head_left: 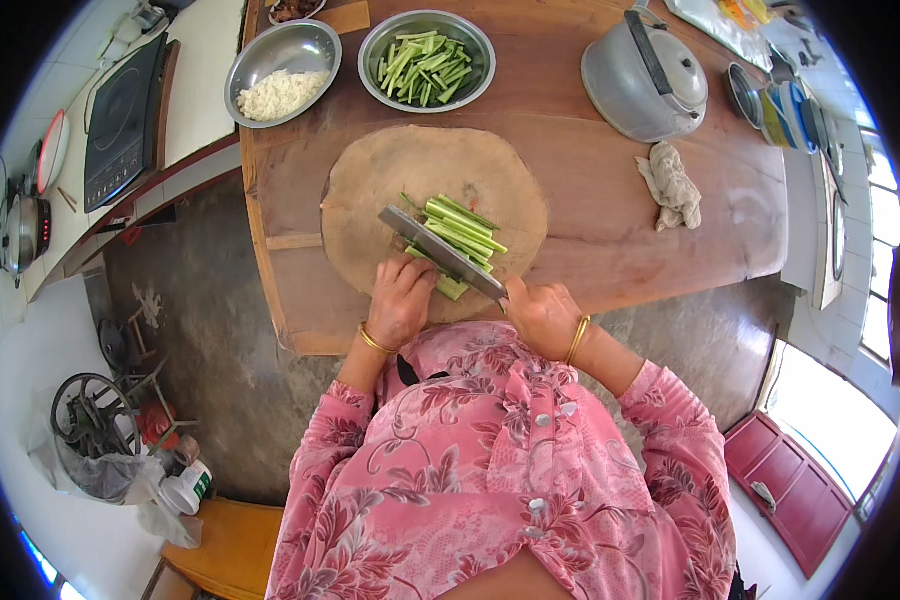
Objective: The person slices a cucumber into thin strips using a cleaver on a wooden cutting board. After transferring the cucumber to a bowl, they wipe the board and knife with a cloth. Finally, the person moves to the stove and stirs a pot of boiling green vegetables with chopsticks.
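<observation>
Over the round tan wooden board (370, 190), your grey metal cleaver (440, 252) points far-L, handle near-R in your R hand (545, 318), fingers wrapped. Pale-green stalks (465, 229) lie approx. parallel; your L hand (402, 298) presses them, fingers bunched. White tub (179, 492) w/ green label (202, 484): print too small.

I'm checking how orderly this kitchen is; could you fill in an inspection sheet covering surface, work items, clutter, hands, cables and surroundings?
Surface: brown wooden table bearing a round cutting board.
Work items: broad knife across green stalks on the board; cut green pieces in a metal bowl.
Clutter: kettle, crumpled cloth, second bowl with white crumbly food.
Hands: right hand grips the knife's handle; left hand has its fingers curled at the stalks, close to the blade.
Cables: possible thin cord beside the cooktop; too small to confirm.
Surroundings: black cooktop on the left counter; dark red panel lower right.
</observation>
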Available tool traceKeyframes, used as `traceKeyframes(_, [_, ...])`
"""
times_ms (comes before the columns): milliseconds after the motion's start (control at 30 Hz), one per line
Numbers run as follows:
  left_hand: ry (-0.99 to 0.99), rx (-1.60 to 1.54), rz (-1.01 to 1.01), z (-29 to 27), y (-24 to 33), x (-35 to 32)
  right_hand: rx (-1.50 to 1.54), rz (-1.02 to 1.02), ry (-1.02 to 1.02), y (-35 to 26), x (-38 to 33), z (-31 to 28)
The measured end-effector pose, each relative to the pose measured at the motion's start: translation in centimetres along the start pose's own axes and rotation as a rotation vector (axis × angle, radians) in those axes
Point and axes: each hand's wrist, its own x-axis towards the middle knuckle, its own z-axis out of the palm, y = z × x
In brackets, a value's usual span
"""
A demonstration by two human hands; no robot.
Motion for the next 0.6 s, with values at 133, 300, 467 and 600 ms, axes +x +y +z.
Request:
traceKeyframes(133, [-0.021, 0.048, -0.016, -0.7, 0.2, -0.1, 0.008, 0.001, -0.039, -0.7, -0.2, -1.6])
traceKeyframes(300, [-0.006, -0.008, -0.021, -0.3, -0.2, -0.4, -0.023, 0.016, -0.053, -0.5, 0.3, 0.0])
traceKeyframes(467, [0.015, -0.02, -0.014, -0.4, -0.4, -0.6, 0.039, -0.017, 0.047, -0.1, -0.6, 0.4])
traceKeyframes(600, [0.015, -0.023, -0.014, -0.5, -0.5, -0.8, -0.045, -0.013, -0.088, -1.1, -0.1, -0.6])
